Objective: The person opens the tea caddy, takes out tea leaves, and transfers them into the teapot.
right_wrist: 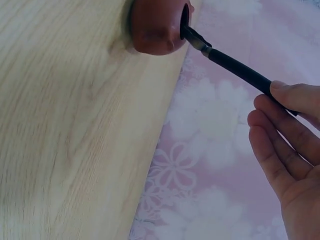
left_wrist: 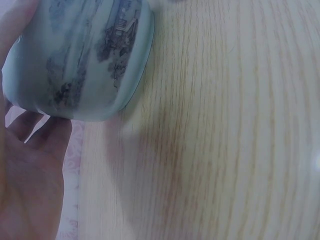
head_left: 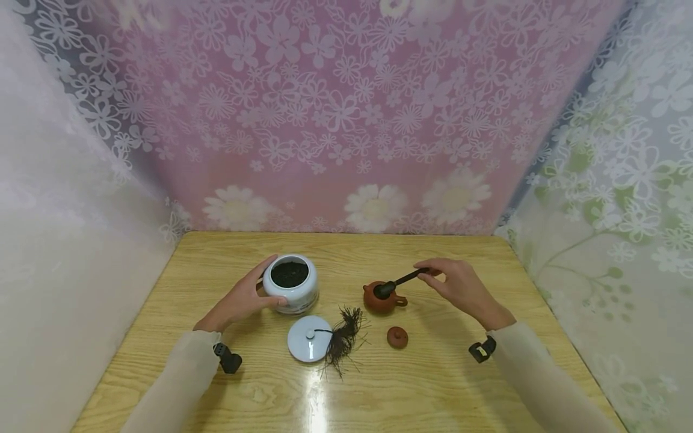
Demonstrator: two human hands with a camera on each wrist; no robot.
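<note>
My left hand (head_left: 243,299) grips a white porcelain jar (head_left: 298,296) round its side, thumb in front. Dark, loose leaves that look like tea (head_left: 289,274) fill much of it. In the left wrist view, the jar (left_wrist: 90,60) shows a painted landscape and stands on the wood. My right hand (head_left: 455,282) pinches the black handle of a small scoop (head_left: 409,277) between thumb and fingers. The scoop's head is at the mouth of a brown clay teapot (head_left: 379,305). From the right wrist, the scoop (right_wrist: 240,70) tip enters the opening of the teapot (right_wrist: 155,25).
A white jar lid (head_left: 303,347) with a round knob lies in front of the jar. Tied to it is a dark, stringy tassel (head_left: 342,346). Nearer me than the teapot sits its small brown lid (head_left: 397,337). Flowered cloth (head_left: 346,120) surrounds the wooden table (head_left: 260,397).
</note>
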